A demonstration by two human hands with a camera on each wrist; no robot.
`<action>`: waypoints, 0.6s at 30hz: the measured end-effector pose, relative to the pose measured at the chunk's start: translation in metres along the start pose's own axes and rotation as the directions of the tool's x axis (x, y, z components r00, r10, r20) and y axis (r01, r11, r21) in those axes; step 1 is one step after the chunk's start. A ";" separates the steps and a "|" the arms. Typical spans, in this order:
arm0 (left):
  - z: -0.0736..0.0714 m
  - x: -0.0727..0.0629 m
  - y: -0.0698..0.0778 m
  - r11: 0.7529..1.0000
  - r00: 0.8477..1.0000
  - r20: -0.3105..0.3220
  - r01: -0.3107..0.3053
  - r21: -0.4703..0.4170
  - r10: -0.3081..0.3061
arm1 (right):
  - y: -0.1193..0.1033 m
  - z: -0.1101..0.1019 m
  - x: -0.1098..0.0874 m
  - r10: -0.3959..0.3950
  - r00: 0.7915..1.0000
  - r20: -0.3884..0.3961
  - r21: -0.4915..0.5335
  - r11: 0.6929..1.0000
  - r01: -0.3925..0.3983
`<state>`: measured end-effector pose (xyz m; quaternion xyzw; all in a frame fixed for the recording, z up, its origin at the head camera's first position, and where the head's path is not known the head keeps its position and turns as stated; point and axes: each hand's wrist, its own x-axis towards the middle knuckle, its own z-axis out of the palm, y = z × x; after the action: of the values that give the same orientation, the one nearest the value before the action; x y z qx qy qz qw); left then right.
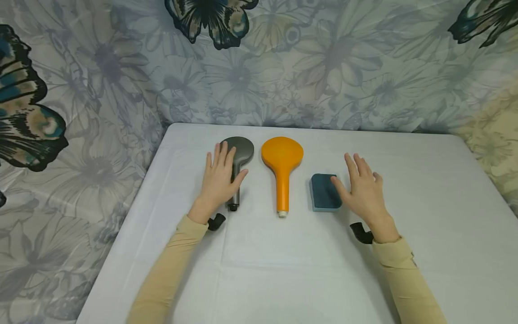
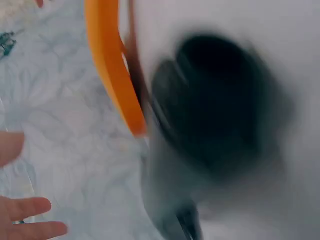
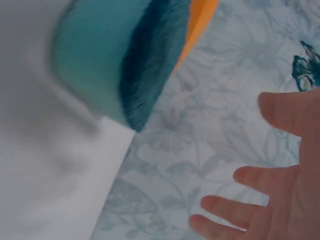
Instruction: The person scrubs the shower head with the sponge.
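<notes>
Grey showerhead [image 1: 243, 151]: left, part-hidden by L hand [image 1: 219, 178], spread; poss. roll if bumped.
Teal block [image 1: 323, 190]: right, by R hand [image 1: 365, 191], spread; thumb-nudge risk.

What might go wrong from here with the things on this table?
The left hand is over the grey shower head; coming down off-centre, it might knock it into the orange one beside it. In the head view, the right hand overlaps the block at one edge, so it could nudge it.
</notes>
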<state>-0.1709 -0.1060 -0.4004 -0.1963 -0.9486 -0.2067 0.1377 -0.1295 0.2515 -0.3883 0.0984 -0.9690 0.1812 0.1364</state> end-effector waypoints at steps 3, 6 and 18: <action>0.008 0.005 0.021 0.995 0.999 -0.044 -0.029 -0.099 0.025 | -0.008 -0.001 0.001 -0.013 1.000 0.006 0.009 1.000 0.013; 0.018 0.010 0.040 0.973 1.000 0.014 0.024 -0.231 -0.021 | -0.017 0.001 0.001 -0.005 0.998 0.060 -0.017 1.000 0.006; 0.068 0.023 0.075 0.764 0.887 0.432 0.390 -0.514 -0.162 | -0.033 0.026 -0.011 0.130 0.942 0.311 -0.128 0.987 -0.094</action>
<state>-0.1710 -0.0057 -0.4269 -0.1191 -0.8644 -0.4681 -0.1395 -0.1170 0.2129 -0.4038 0.0630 -0.9909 0.1162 -0.0268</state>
